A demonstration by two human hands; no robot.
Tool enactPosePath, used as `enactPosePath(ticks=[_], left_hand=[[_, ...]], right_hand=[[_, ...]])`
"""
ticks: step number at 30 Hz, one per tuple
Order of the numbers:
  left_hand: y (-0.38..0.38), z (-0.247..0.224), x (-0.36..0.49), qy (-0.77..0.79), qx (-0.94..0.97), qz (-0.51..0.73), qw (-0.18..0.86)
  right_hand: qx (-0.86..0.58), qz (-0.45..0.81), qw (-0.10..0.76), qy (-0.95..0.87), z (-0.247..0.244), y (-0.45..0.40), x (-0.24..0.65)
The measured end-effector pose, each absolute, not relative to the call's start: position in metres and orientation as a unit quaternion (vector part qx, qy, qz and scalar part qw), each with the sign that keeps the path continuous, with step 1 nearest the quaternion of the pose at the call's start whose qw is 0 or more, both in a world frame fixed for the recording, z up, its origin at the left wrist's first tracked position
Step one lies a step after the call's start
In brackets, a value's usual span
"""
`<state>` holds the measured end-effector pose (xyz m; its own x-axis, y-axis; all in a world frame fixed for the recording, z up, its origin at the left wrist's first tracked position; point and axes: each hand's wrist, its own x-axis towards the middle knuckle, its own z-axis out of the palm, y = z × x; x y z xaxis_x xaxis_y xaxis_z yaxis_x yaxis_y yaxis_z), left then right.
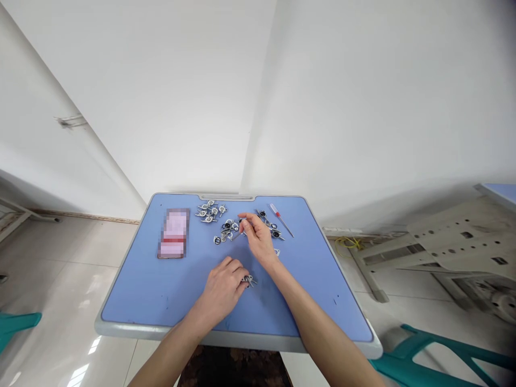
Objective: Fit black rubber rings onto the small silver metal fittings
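Blue on top and grey at the rim, the counter [193,290] stands against a white wall [193,97]; read it as a clock face, with twelve at the wall. Just towards seven from the middle, the person's left hand [226,282] is clamped on a small metal part [249,280], whose thin prongs stick out on the three o'clock side. The right hand [260,238] hovers towards one, thumb and forefinger curled close over the small pieces; from where I stand I can't tell whether they grip anything.

Near the right fingertips, towards eleven, lies a heap of metal pieces and black rings [228,228]. Another cluster of metal pieces [212,211] sits farther out at eleven, and a third pile [274,231] is at one, with a screwdriver [282,221] lying just beside it. A phone [174,234] lies at ten. Off the counter, a green stool [419,357] stands at four.
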<state>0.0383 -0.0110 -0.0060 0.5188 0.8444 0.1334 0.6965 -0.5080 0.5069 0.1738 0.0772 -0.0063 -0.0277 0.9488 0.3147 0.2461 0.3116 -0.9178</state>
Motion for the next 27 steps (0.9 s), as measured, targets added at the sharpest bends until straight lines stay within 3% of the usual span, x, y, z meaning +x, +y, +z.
enactPosePath(ticks=[27], left_hand=[[-0.0112,-0.0052,0.0402,0.460,0.848,0.176,0.197]], right_hand=[[-0.481,0.333,0.500,-0.639,-0.0119,0.0734,0.1691]])
